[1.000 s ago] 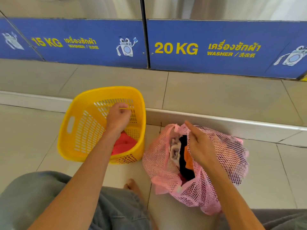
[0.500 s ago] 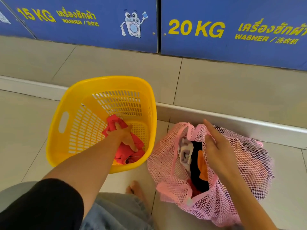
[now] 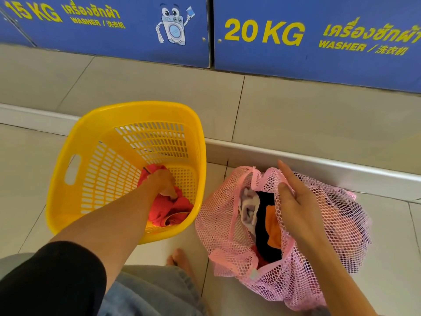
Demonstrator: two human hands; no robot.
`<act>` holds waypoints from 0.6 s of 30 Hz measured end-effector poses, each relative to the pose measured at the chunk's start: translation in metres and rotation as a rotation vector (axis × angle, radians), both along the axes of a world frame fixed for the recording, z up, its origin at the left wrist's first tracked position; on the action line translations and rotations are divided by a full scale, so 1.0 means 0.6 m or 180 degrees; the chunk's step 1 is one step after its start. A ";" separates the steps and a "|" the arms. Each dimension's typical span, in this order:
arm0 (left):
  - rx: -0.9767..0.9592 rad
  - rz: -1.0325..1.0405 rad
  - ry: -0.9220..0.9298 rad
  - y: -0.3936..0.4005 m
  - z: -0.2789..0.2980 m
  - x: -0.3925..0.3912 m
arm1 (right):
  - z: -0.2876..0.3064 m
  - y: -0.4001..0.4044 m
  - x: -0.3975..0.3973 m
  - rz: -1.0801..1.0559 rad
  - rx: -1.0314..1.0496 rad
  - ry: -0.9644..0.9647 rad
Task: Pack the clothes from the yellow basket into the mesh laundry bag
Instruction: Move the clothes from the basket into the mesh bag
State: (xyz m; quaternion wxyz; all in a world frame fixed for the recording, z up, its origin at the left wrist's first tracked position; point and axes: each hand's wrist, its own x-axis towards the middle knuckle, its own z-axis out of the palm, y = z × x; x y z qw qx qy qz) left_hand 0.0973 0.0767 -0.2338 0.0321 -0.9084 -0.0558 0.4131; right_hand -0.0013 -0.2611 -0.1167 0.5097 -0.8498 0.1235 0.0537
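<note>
Down inside the yellow basket point(image 3: 91, 124), the left hand point(image 3: 159, 184) has its fingers point(image 3: 169, 192) curled into the red garment point(image 3: 169, 212). Beside it, the right hand point(image 3: 296, 201) pinches the pink mesh laundry bag point(image 3: 319, 258) rim, forefinger straight.

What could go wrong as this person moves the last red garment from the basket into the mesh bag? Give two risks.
1. The right hand holds only one edge of the pink mesh bag; the narrow opening might sag shut as the garment arrives.
2. The left hand grips the red garment by a bunch, so a trailing end may snag the yellow basket rim or drag on the floor.
</note>
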 end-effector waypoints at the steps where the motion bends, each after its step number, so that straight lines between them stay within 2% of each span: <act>1: -0.0164 0.0125 -0.0068 0.002 0.001 -0.003 | 0.001 -0.001 -0.001 -0.0005 -0.0014 0.0004; 7: -0.1270 0.1478 -0.0503 0.011 0.050 -0.003 | 0.004 0.001 -0.001 -0.0022 -0.0021 0.0043; 13: -0.2281 0.2893 -0.0789 0.007 0.178 0.001 | 0.015 0.000 -0.006 -0.0084 0.0106 0.0090; 15: -0.2876 0.3317 -0.0865 0.003 0.241 -0.001 | 0.022 -0.003 -0.010 -0.0114 0.0176 0.0108; 18: -0.3911 0.3702 -0.1293 -0.002 0.345 -0.017 | 0.038 -0.008 -0.018 -0.0151 0.0305 0.0090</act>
